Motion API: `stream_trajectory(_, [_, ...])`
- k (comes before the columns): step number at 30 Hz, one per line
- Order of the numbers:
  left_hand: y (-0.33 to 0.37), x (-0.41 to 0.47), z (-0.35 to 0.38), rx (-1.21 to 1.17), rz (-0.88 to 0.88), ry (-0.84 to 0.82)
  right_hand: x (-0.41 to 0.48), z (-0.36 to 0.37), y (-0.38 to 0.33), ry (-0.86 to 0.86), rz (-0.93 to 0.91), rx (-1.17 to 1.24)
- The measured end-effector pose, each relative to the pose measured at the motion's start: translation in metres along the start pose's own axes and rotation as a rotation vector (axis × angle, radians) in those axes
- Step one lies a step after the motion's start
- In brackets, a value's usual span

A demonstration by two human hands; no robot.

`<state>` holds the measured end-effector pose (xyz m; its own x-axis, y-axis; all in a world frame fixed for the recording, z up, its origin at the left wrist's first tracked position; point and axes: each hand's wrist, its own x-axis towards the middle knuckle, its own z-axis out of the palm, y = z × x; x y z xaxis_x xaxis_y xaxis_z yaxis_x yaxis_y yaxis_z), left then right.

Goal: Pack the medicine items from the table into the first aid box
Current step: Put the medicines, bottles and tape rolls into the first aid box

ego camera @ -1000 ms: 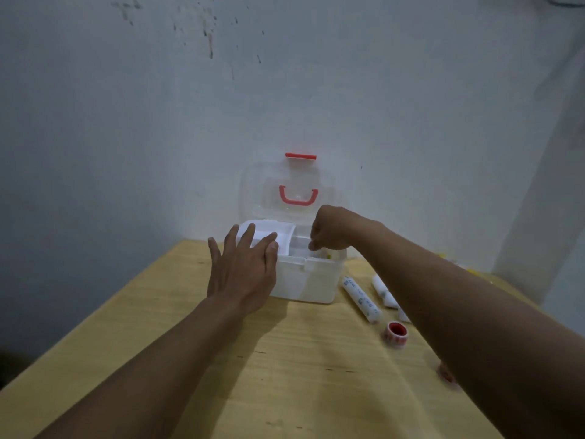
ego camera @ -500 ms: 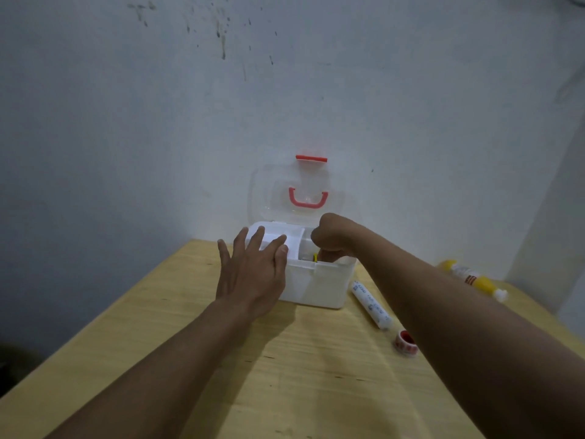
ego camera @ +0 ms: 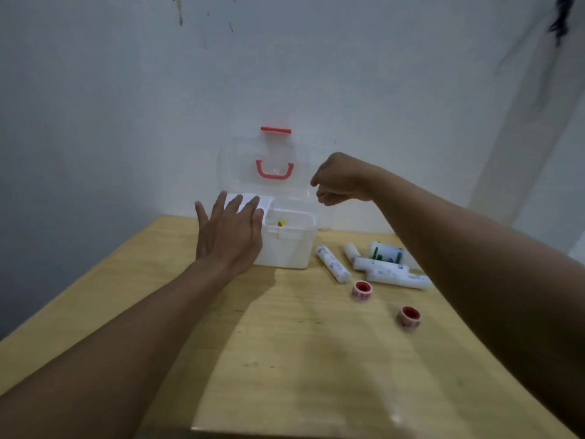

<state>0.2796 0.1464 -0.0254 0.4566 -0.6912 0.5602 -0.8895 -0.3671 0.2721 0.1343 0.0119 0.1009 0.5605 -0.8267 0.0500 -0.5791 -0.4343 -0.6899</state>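
Observation:
A white first aid box (ego camera: 289, 251) stands open at the back of the wooden table, its clear lid (ego camera: 247, 166) with a red handle upright against the wall. A small yellow item (ego camera: 281, 223) lies inside. My left hand (ego camera: 229, 236) rests flat on the box's left front corner, fingers spread. My right hand (ego camera: 340, 180) hovers above and right of the box, fingers curled loosely, with nothing visible in it. To the right of the box lie white bandage rolls (ego camera: 332, 263) (ego camera: 381, 264), a white packet with green print (ego camera: 384, 252) and two red tape rolls (ego camera: 361, 290) (ego camera: 409, 316).
The wooden table (ego camera: 285, 359) has its left edge running diagonally and its front edge near the bottom. A pale wall (ego camera: 126, 106) stands directly behind the box. My right forearm hides the table's far right side.
My right hand has lifted out of the box and moved up and to the right. The yellow item now lies in the box. My left hand has stayed on the box.

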Motion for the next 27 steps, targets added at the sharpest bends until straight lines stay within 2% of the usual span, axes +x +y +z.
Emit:
stream_trajectory(4, [0.005,-0.009,0.006,0.031,0.024,-0.068,-0.02,-0.011,0.021,0.105,0.002,-0.216])
stream_trajectory(6, [0.003,-0.01,0.006,0.041,0.035,-0.074,-0.027,-0.011,0.038,0.096,0.036,-0.322])
stream_trajectory(13, [0.003,-0.01,0.006,0.049,0.035,-0.082,-0.033,0.018,0.081,-0.168,0.163,-0.62])
stream_trajectory(15, [0.003,-0.009,0.007,0.049,0.033,-0.073,-0.027,0.027,0.088,-0.195,0.181,-0.672])
stream_trajectory(21, [0.003,-0.008,0.009,0.058,0.035,-0.069,-0.008,0.045,0.095,-0.146,0.1,-0.726])
stream_trajectory(27, [0.004,-0.009,0.006,0.041,0.03,-0.078,-0.008,0.049,0.1,-0.07,0.056,-0.633])
